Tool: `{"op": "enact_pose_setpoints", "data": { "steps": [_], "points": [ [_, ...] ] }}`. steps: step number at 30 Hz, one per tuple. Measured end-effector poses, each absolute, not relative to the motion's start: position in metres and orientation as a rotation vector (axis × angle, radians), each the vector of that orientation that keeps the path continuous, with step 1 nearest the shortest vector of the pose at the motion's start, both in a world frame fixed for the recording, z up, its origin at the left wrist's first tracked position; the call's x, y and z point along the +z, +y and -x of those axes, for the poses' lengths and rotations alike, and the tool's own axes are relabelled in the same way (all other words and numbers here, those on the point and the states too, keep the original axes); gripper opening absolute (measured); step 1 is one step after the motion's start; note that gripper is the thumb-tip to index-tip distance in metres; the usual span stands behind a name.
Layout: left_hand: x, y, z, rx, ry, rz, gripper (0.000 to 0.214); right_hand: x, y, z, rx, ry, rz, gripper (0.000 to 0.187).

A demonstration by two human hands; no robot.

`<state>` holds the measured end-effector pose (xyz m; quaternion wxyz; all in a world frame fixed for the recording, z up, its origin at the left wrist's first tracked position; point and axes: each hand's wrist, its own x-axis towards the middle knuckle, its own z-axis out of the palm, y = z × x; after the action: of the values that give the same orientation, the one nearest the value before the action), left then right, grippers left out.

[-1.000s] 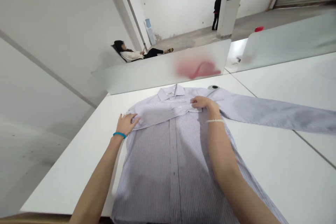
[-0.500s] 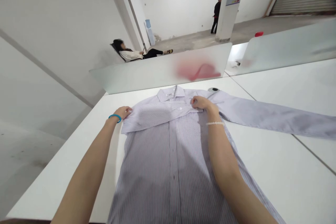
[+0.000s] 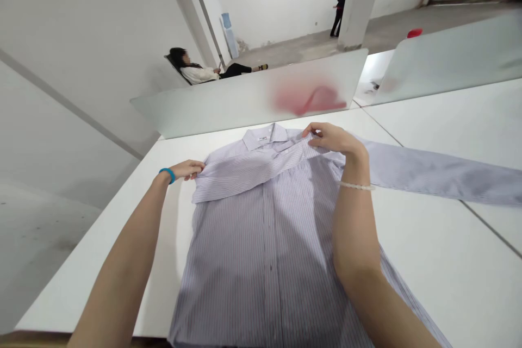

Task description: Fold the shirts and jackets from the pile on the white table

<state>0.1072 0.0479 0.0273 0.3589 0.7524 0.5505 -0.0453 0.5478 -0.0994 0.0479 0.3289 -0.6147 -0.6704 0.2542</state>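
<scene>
A striped button-up shirt (image 3: 244, 250) lies front up on the white table, its collar (image 3: 267, 136) at the far end. One sleeve (image 3: 244, 171) is folded across the chest. At the shoulder fold on the left, my left hand (image 3: 188, 168) pinches the cloth. My right hand (image 3: 328, 137) grips the cuff end of the folded sleeve near the opposite shoulder, its wrist bent. The other sleeve (image 3: 432, 171) stretches out flat to the right.
A frosted divider (image 3: 204, 109) runs along the table's (image 3: 142, 217) far edge, with a blurred red shape behind it. Beyond it one person (image 3: 199, 70) sits reclined and another (image 3: 340, 2) stands by a pillar. A seam crosses the table at right.
My right hand has moved a little right and away from me, drawing the cuff end of the folded sleeve along. My left hand stays at the shoulder fold.
</scene>
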Motion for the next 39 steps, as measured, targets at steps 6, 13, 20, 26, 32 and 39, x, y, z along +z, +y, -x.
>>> {"op": "enact_pose_setpoints", "data": {
  "steps": [6, 13, 20, 26, 32, 39],
  "points": [
    [0.024, 0.057, -0.093, 0.085, 1.557, -1.925, 0.027, 0.054, -0.108, -0.549, 0.68, -1.798, 1.656, 0.026],
    [0.007, 0.053, -0.103, 0.539, 2.187, -2.067, 0.034, 0.017, -0.075, -0.54, 0.743, -1.814, 1.721, 0.03],
    [-0.034, -0.015, -0.134, 0.288, 1.782, -2.741, 0.053, -0.017, -0.052, -0.535, 0.797, -1.743, 2.037, 0.034],
    [-0.061, -0.03, -0.101, 0.042, 1.905, -2.504, 0.07, -0.009, -0.062, -0.543, 0.873, -1.742, 2.104, 0.032],
    [-0.061, -0.025, -0.098, 0.091, 1.912, -2.472, 0.071, 0.027, -0.088, -0.543, 0.843, -1.723, 2.194, 0.028],
    [-0.056, -0.019, -0.103, 0.146, 1.872, -2.478, 0.075, 0.084, -0.172, -0.587, 0.157, -1.526, 2.156, 0.032]
  ]
}}
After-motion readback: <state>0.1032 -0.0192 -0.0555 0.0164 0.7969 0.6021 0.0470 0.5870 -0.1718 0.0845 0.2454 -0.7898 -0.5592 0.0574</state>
